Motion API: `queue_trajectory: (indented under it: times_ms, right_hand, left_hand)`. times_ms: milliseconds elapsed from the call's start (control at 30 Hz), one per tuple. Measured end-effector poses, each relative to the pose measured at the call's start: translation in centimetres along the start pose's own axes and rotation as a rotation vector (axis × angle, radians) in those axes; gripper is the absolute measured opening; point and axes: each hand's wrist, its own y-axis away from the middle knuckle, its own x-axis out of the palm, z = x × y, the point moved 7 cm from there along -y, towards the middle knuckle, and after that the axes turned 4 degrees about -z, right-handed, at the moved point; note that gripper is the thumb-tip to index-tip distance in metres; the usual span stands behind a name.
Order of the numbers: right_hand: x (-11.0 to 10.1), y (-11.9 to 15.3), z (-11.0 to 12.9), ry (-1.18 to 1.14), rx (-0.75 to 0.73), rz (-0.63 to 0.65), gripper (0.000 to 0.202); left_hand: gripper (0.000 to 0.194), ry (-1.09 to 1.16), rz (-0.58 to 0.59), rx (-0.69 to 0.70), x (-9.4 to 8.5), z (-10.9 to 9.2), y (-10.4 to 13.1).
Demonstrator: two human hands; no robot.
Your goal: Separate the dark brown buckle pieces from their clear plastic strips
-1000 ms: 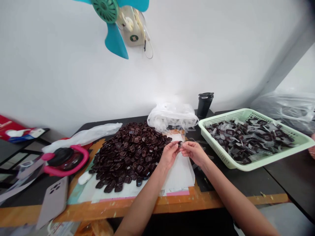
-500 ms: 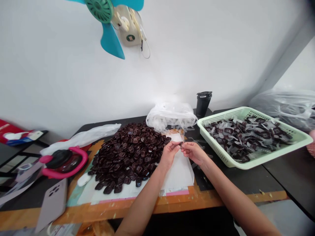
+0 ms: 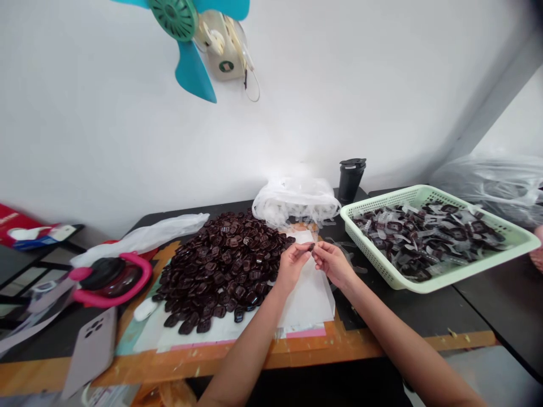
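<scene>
My left hand (image 3: 293, 264) and my right hand (image 3: 332, 262) meet over a white paper sheet (image 3: 306, 299). Between their fingertips is a small dark brown piece (image 3: 311, 247), pinched from both sides. Left of my hands lies a large heap of glossy dark brown pieces (image 3: 229, 260). To the right, a pale green basket (image 3: 407, 284) holds many similar brown pieces with clear plastic strips on them. Behind my hands sits a white plastic bag (image 3: 297, 195) with translucent strips in and beside it.
A black lidded cup (image 3: 351, 180) stands by the wall. At the left are a pink-handled pot (image 3: 112, 278), a phone (image 3: 91, 345), a white oval object (image 3: 145, 309) and a long plastic bag (image 3: 144, 238). A blue-bladed fan (image 3: 193, 68) hangs above.
The fingers of my right hand have shifted slightly around the small brown piece. My left hand has hardly moved.
</scene>
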Motion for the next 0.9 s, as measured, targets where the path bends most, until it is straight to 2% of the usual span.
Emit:
queue_trajectory:
  times_ms: [100,267,400,533,600,667,767,833,900]
  right_hand:
    - [-0.1,-0.1,0.1,0.038,-0.062,-0.030,0.031]
    - [0.4,0.3,1.2,0.220,-0.205,-0.058,0.034]
    - [1.1,0.8,2.3,0.436,-0.304,-0.019,0.023]
    - [1.3,1.0,2.5,0.539,-0.323,0.042,0.025]
    - [1.4,1.1,2.7,0.690,-0.396,0.057,0.030]
    - [1.5,1.3,3.0,0.935,-0.528,0.008,0.029]
    - [1.6,1.8,3.3,1.220,-0.688,-0.093,0.023]
    - [1.8,1.9,3.3,1.299,-0.725,-0.095,0.026]
    - [2.0,2.1,3.2,1.328,-0.742,-0.074,0.028]
  left_hand:
    - [0.016,-0.031,0.004,0.018,0.0,-0.4,0.0]
    - [0.019,-0.152,-0.089,-0.001,-1.1,-0.3,-0.2]
    - [0.016,-0.146,-0.105,-0.039,-1.6,0.1,-0.4]
    - [0.017,-0.172,-0.086,-0.002,-1.5,-0.1,-0.5]
    - [0.018,-0.199,-0.083,0.018,-1.4,-0.1,-0.4]
    - [0.020,-0.202,-0.078,0.013,-1.4,0.2,-0.5]
    - [0.023,-0.177,-0.159,-0.014,-2.3,0.8,-0.6]
    - [0.024,-0.157,-0.251,-0.029,-3.2,1.1,-0.7]
    - [0.025,-0.121,-0.293,-0.050,-3.8,1.5,-0.8]
